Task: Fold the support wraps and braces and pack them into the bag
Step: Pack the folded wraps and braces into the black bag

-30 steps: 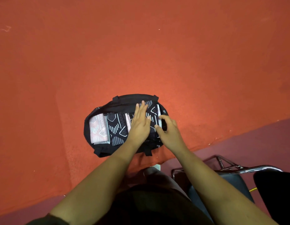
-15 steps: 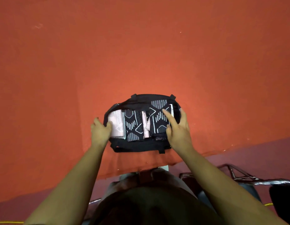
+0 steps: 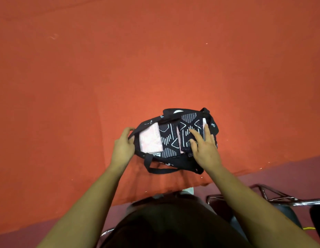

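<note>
Surface: orange-red cloth surface point(image 3: 155, 59) under the black fabric bag point(image 3: 173, 161).
Left hand point(image 3: 122, 149): grasping the bag's left end.
Right hand point(image 3: 204, 147): flat, pressing the black-and-white patterned wrap point(image 3: 187, 120) inside.
Room: maroon floor point(image 3: 289, 173) on the bag's near side.

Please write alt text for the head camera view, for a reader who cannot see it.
A person's left hand grips the left end of an open black bag on an orange surface, while the right hand presses flat on a folded black patterned wrap inside. A folded pink wrap lies at the bag's left end.
</note>
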`<state>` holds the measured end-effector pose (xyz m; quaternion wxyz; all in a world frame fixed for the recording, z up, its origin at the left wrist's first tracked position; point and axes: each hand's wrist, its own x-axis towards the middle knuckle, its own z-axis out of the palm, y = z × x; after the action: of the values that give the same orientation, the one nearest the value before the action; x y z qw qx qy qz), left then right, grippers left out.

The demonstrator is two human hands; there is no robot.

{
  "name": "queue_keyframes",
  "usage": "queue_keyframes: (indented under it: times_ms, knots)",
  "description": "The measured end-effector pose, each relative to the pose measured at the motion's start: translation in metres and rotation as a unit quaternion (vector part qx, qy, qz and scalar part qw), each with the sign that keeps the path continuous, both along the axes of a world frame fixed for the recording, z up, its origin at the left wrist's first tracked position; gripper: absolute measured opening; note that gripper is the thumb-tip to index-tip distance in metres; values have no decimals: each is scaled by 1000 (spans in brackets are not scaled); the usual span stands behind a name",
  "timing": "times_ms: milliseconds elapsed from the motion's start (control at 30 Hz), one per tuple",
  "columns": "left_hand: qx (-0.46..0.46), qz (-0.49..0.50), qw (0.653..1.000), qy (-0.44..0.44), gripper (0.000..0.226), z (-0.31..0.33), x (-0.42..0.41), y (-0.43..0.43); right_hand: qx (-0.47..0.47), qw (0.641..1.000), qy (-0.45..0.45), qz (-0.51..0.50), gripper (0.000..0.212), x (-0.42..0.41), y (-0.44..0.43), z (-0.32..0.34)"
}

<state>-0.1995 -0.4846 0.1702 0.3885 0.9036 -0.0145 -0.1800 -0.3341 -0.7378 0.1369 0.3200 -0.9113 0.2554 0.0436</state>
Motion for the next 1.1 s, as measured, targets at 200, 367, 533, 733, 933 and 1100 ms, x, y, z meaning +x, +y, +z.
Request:
queue_keyframes:
  times_ms: [200, 367, 533, 733, 933, 1100]
  knots:
    - [33, -34, 998, -35, 16, 9, -3, -17, 8, 1000, -8, -1, 42, -4, 4, -3]
    - [71, -69, 993, -66, 19, 9, -2, -37, 36, 998, -47, -37, 45, -5, 0, 5]
    - [66, -61, 994, -62, 17, 7, -5, -35, 45, 973, -130, -188, 48, -19, -20, 5]
    - [64, -62, 994, -58, 16, 10, -7, -36, 78, 977, 58, -189, 38, -7, -49, -10]
    - [62, -54, 995, -57, 15, 10, -9, -33, 105, 976, 31, -189, 35, 3, -56, -13]
    - [57, -48, 996, -45, 14, 8, -13, -34, 162, 957, 54, -233, 22, 3, -66, -24]
